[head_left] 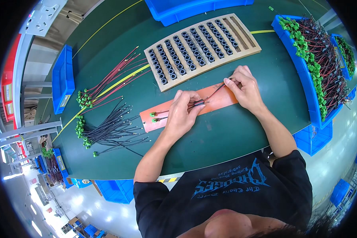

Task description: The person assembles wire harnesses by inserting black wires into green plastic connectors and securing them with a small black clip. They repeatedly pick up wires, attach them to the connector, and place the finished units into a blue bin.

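My left hand [181,116] closes thumb and fingers round a small black cylindrical core [199,102], with thin wires running through or beside it; the fingers hide which. From the left side of that hand, wires lead to two green connectors [153,114]. My right hand [245,88] pinches the far end of a dark red and black wire pair [216,92], which stretches between the hands. Both hands are over an orange strip [225,97] lying on the green table [226,139].
Beyond the hands stands a wooden rack [248,48] with rows of black cores. At left lie red wires [114,75] and black wires [111,129] with green connectors. Blue bins stand at left [69,73], at the back [194,15] and at right [315,113], the last full of wired connectors.
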### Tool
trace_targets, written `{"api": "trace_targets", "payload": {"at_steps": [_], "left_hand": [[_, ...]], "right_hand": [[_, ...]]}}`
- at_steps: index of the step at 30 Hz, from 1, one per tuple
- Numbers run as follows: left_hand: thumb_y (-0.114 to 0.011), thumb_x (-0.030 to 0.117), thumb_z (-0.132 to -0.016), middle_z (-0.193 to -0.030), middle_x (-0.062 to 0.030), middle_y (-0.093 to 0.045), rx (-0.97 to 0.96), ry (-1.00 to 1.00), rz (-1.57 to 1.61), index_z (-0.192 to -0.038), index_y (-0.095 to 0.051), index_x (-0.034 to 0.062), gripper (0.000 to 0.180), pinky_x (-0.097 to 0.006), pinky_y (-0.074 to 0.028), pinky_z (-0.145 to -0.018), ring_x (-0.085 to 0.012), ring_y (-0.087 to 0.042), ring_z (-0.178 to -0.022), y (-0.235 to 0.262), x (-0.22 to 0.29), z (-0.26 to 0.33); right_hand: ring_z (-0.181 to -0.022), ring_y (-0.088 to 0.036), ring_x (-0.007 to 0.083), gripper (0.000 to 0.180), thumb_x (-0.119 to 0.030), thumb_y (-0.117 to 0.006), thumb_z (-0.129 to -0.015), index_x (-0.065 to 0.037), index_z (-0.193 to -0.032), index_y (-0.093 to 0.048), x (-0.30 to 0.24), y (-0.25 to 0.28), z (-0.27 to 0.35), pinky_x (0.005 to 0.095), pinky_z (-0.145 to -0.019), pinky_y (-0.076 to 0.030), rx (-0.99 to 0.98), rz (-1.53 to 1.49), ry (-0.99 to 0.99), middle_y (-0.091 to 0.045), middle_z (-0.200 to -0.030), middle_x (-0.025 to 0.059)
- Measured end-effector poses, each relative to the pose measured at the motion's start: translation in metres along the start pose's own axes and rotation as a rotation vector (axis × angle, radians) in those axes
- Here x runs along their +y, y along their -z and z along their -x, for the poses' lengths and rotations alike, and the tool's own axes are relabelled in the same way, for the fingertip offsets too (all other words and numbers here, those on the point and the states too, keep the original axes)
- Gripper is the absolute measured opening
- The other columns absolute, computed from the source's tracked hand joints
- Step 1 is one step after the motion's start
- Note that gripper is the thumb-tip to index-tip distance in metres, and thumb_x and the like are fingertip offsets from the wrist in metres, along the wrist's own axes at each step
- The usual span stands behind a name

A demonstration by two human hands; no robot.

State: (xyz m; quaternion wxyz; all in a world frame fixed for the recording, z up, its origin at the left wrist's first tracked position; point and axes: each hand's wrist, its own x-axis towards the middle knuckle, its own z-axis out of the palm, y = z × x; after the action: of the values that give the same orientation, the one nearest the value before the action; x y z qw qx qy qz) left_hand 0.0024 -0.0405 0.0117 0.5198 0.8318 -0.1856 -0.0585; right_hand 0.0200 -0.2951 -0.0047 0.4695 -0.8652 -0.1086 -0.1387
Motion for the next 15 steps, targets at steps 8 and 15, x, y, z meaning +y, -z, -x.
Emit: {"api": "trace_targets", "payload": {"at_steps": [8, 15], "left_hand": [[-0.081, 0.004, -0.081, -0.099, -0.014, -0.062, 0.038, -0.346, -0.457, -0.104, -0.068, -0.0025, 0.028, -0.041, -0.054, -0.077, -0.0309, -0.063, -0.091, 0.005, 0.003, -0.003], [-0.082, 0.002, -0.075, -0.095, -0.0142, -0.064, 0.04, -0.417, -0.479, -0.101, -0.069, -0.0034, 0.029, -0.042, -0.053, -0.075, -0.0328, -0.062, -0.088, 0.005, 0.001, -0.006]], "right_hand": [[-0.08, -0.053, 0.023, 0.02, -0.015, -0.076, -0.09, 0.001, -0.081, -0.069, 0.004, 0.005, -0.003, 0.0353, -0.067, -0.046, -0.006, -0.025, -0.001, -0.059, -0.08, 0.0081], [-0.08, -0.054, 0.0218, 0.022, -0.016, -0.077, -0.091, 0.002, -0.079, -0.068, 0.004, 0.011, 0.002, 0.0344, -0.066, -0.047, -0.052, -0.063, -0.019, -0.059, -0.079, 0.0077]]}}
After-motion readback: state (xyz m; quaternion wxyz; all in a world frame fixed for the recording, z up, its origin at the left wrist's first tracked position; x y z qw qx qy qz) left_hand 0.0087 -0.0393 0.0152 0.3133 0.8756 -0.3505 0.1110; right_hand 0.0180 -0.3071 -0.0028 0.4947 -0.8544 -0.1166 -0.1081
